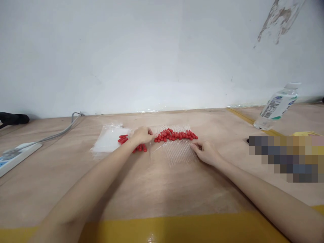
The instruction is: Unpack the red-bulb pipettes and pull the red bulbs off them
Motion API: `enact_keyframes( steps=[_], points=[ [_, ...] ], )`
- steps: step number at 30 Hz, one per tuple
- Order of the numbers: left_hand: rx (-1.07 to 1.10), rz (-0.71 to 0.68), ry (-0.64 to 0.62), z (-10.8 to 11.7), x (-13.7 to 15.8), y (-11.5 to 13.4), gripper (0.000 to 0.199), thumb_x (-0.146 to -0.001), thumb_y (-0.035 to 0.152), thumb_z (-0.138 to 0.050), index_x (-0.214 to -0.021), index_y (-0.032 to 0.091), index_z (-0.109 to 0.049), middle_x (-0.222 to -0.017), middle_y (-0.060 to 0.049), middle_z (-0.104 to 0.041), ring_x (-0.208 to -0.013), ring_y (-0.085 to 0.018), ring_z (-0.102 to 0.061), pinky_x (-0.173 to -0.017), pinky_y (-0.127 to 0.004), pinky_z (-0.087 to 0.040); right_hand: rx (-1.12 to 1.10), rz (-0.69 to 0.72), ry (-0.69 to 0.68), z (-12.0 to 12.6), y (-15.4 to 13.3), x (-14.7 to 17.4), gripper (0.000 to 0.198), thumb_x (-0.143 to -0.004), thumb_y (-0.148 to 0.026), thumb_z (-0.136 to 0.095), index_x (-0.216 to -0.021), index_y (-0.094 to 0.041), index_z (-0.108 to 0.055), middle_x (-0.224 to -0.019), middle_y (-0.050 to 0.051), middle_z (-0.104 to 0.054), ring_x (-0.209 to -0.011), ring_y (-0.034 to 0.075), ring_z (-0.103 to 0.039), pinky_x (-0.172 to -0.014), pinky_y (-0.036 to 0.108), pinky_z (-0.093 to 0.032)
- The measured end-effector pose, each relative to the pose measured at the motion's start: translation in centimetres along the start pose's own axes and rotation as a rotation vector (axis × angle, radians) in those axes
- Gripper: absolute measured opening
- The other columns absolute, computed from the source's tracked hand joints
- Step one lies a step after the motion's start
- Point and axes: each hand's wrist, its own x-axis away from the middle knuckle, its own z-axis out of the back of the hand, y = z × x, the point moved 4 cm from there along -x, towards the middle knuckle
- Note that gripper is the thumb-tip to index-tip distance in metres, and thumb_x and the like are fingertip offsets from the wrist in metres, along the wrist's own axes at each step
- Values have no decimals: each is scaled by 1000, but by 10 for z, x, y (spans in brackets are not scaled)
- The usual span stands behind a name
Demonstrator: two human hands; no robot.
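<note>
Red-bulbed droppers with clear tubes lie in a dense row at mid-table. Their slim tubes point toward me, and more clear tubes stick out behind the bulbs. My left hand is closed at the row's left end, and a thin clear dropper tube extends below its fingers. Loose red bulbs lie beneath and left of that wrist, some over a stack of clear plastic bags. My right hand has curled fingers, their tips at the row's right edge; whatever they pinch is too small to make out.
A clear labelled bottle stands at the back right, near a blurred-out patch. On the left are a white power strip with a grey cable and a black object. Yellow tape crosses the table's near side.
</note>
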Motion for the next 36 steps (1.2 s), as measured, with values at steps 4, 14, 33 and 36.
enact_keyframes(
  steps=[4,14,33,36],
  points=[
    [52,54,-46,-6,-1,7,40,-64,57,-55,-62,18,-62,-65,-5,-64,-59,-18,-58,-55,-26,-40,21,14,30,1,2,-1,38,-82,-40,-35,-64,-17,-58,-49,-3,-43,-48,11,-42,-48,23,-30],
    [203,126,-50,-9,0,1,36,-69,50,-54,-58,16,-60,-47,1,-53,-43,-11,-50,-45,-22,-35,14,7,54,2,2,-1,37,-83,-39,-37,-76,-16,-65,-57,1,-56,-53,13,-49,-51,24,-33],
    [13,-848,553,-26,124,13,6,-79,19,-53,-83,16,-54,-86,-5,-56,-72,-12,-55,-66,-23,-47,327,954,244,-10,-81,42,38,-84,-27,-48,-120,-13,-48,-123,8,-52,-122,22,-38,-104,45,-30],
    [-3,-924,566,-28,131,18,8,-78,17,-55,-86,16,-53,-86,-5,-57,-71,-11,-56,-65,-21,-49,327,967,270,-18,-80,42,29,-84,-26,-48,-111,-16,-56,-114,5,-59,-116,22,-45,-103,47,-30]
  ],
)
